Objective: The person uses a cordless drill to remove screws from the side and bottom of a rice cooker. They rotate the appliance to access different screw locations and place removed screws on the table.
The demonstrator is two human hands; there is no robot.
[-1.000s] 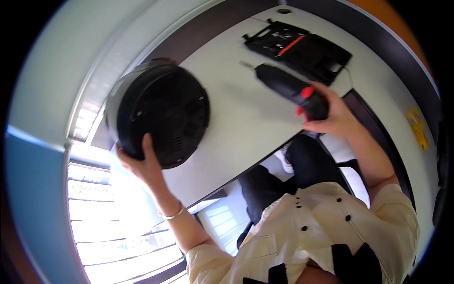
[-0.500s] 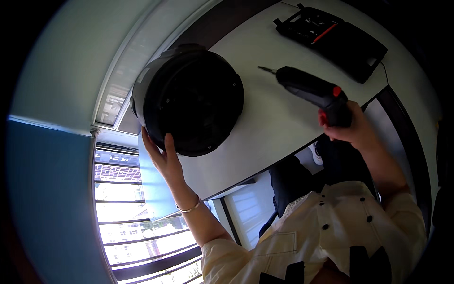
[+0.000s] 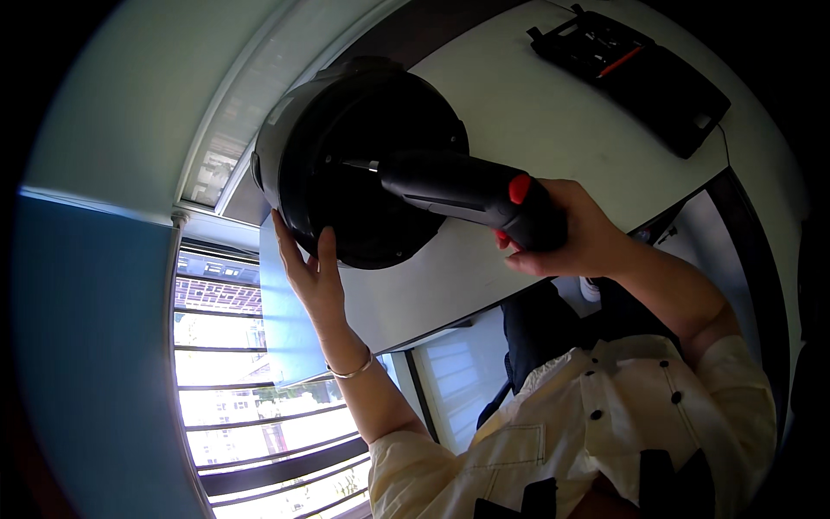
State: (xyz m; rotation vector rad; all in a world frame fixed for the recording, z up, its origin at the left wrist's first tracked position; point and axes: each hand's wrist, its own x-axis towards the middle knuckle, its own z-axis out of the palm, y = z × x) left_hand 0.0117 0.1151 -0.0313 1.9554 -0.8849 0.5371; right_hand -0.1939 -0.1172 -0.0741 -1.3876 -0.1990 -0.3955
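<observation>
A round appliance (image 3: 380, 108) lies on its side on the table, with its black base and several small screws turned toward me. My left hand (image 3: 316, 281) grips its near left edge, thumb on the base and fingers along the side wall. In my right hand (image 3: 579, 229) is a black cordless screwdriver (image 3: 462, 186) with red parts, fingers wrapped round its handle. Its metal bit points left across the base, the tip just short of a screw (image 3: 328, 159) on the left of the base. Contact between tip and screw does not show.
An open black tool case (image 3: 666, 95) with small bits and a red strip lies at the far right of the pale table (image 3: 519, 104). A wall ledge (image 3: 212, 160) runs close behind the appliance on the left. Below it is a barred window (image 3: 251, 398).
My right hand has brought the screwdriver left, from over the bare tabletop to over the appliance's base. My left hand keeps its hold on the appliance; the view has shifted slightly.
</observation>
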